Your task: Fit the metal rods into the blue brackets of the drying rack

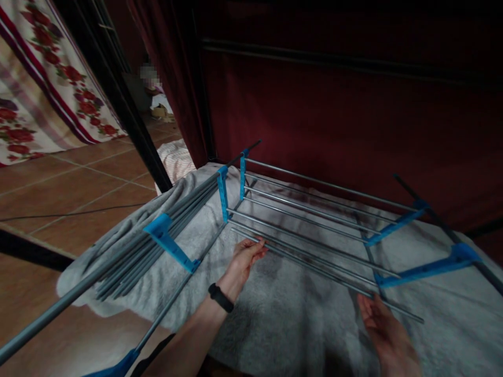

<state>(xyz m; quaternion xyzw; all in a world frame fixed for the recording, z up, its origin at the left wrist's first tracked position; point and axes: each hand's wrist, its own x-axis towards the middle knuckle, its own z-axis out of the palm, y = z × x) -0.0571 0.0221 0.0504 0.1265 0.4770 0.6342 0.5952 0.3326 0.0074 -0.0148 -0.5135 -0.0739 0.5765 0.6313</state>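
A loose grey metal rod (314,268) slants across in front of me. Near its left end, my left hand (248,255), with a black band on the wrist, pinches it. My right hand (379,319) has its fingers closed on the rod closer to the right end. Just beyond lies a partly assembled rack frame of grey tubes and blue plastic brackets (424,269). Several thin crossbars (306,202) span between its left and right brackets. Another blue bracket (173,246) sits on the long tubes to the left.
Several loose rods (145,256) lie bundled at the left on a grey blanket (275,319). A dark red curtain (314,125) hangs behind. Black metal posts (118,99) stand at the left, above a tiled floor (98,178). A person is partly visible in the background.
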